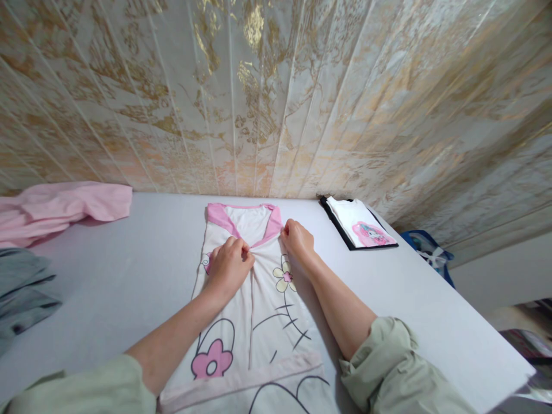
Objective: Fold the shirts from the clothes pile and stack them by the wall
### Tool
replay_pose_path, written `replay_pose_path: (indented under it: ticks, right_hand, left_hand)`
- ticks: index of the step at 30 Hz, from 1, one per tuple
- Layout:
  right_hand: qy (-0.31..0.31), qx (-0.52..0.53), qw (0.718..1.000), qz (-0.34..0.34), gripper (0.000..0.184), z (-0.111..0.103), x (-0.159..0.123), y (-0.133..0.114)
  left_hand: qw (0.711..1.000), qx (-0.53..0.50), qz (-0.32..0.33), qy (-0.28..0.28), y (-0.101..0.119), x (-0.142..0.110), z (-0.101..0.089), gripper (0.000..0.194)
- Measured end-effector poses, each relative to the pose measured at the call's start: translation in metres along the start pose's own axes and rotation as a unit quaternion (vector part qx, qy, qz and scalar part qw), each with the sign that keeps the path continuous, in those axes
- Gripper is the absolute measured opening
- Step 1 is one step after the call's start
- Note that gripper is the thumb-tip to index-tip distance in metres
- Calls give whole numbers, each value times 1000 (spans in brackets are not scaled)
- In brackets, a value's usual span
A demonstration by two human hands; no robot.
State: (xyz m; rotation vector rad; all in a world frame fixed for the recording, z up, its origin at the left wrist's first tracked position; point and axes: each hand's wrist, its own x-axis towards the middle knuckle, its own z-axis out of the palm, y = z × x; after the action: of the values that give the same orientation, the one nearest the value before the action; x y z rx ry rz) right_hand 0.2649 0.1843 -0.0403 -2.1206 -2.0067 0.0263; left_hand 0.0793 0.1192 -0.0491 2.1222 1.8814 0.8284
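A white printed top (267, 322) with a pink collar lies lengthwise in front of me, its sides narrowed and the collar at the far end. Black line drawings and pink and yellow flowers cover it. My left hand (228, 265) is closed in a pinch on the cloth just below the collar's point, where creases gather. At the right shoulder edge, my right hand (297, 241) has its fingers pressed together on the fabric. Near my sleeves a pale hem band (259, 376) crosses the top, with more printed cloth below it.
On the white table (129, 287), a pink cloth (86, 204) and a grey garment (26, 287) lie at the left. A folded white shirt (357, 221) rests on black fabric at the back right. A gold-patterned curtain (259, 115) hangs along the far edge. Beyond the right edge is a blue bag (431, 253).
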Motion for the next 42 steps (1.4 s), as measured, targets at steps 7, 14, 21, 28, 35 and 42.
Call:
replay_pose_path:
  ticks: [7, 14, 21, 28, 35, 42]
  right_hand:
    - [-5, 21, 1000, -3, 14, 0, 0, 0]
    - [-2, 27, 1000, -14, 15, -2, -3, -3]
    - [-15, -11, 999, -36, 15, 2, -2, -7]
    - [-17, 13, 999, -29, 17, 5, 3, -2]
    - [1, 50, 998, -40, 17, -6, -4, -6]
    - [-90, 154, 974, -142, 10, -23, -18, -24]
  left_hand:
    - [998, 63, 15, -18, -3, 0, -5, 3]
    - [1000, 11, 0, -7, -2, 1, -3, 9]
    - [1000, -16, -3, -3, -1, 5, 0, 7]
    - [998, -46, -41, 10, 2, 5, -3, 12]
    - [995, -63, -62, -46, 2, 4, -12, 10]
    - [999, -29, -21, -22, 7, 0, -18, 6]
